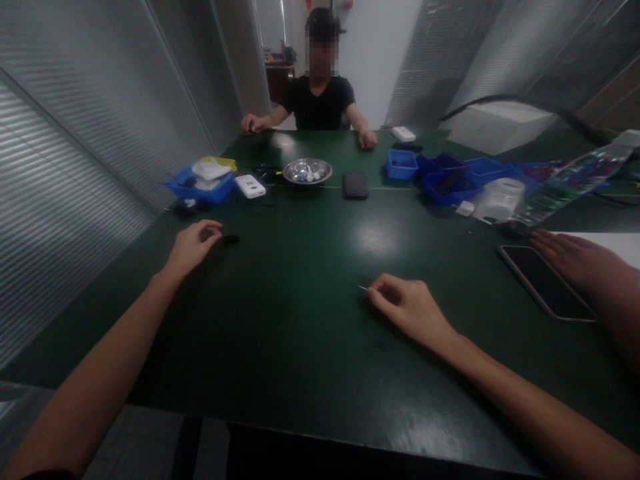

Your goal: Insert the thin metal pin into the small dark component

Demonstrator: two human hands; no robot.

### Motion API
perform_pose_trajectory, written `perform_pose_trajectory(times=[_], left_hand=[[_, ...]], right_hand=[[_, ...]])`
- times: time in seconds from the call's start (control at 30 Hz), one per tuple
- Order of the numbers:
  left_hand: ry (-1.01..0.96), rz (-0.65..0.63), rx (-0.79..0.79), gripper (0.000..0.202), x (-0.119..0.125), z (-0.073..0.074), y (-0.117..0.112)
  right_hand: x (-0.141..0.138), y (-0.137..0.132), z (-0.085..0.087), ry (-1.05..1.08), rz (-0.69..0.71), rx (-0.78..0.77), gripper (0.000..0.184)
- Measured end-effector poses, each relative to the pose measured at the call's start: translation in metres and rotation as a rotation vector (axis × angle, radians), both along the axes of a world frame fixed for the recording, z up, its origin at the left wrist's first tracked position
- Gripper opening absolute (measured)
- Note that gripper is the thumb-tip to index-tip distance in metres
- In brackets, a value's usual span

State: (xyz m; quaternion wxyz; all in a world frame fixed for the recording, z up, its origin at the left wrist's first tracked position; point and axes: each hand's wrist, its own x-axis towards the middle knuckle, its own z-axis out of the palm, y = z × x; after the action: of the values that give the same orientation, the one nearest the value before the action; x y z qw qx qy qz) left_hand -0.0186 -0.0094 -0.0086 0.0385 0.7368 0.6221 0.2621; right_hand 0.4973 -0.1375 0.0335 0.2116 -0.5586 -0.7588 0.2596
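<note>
Slatted blinds (pixel 65 147) flank green table (pixel 280 347); person in blk T-shirt (pixel 320 103) at far edge; L hand (pixel 193 243) nr table's L edge, R hand (pixel 413 307) right of middle; phone (pixel 547 281) twd R edge, beside another person's hand (pixel 585 260); steel bowl (pixel 291 176) twd far edge; L fingers narrow, tips by small blk item (pixel 231 239), can't tell if gripped; R thumb + index pinch thin pale pin (pixel 363 288), pointing L.
</note>
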Motion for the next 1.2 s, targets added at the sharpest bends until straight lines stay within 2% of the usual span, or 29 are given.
perform_pose_trajectory(times=[0.17, 0.27, 0.57, 0.73, 0.9, 1.2], left_hand=[[-0.033, 0.118, -0.009, 0.039, -0.007, -0.004, 0.003], [-0.015, 0.17, -0.017, 0.03, -0.008, -0.002, 0.002], [0.099, 0.107, -0.041, 0.023, 0.0, 0.005, -0.002], [-0.078, 0.165, 0.014, 0.025, 0.012, 0.011, -0.008], [-0.281, 0.204, -0.038, 0.031, 0.016, 0.011, -0.009], [-0.219, 0.126, -0.052, 0.036, 0.032, 0.012, -0.014]], right_hand=[[0.001, 0.0, -0.002, 0.007, 0.004, 0.012, 0.027], [0.001, 0.0, -0.003, 0.013, 0.006, 0.019, 0.026], [0.0, 0.0, -0.001, 0.001, 0.012, 0.003, 0.028], [0.0, 0.0, -0.001, 0.002, 0.01, 0.007, 0.028], [0.0, 0.0, -0.002, 0.001, 0.013, 0.015, 0.027], [0.0, 0.0, 0.0, 0.005, 0.017, 0.006, 0.024]])
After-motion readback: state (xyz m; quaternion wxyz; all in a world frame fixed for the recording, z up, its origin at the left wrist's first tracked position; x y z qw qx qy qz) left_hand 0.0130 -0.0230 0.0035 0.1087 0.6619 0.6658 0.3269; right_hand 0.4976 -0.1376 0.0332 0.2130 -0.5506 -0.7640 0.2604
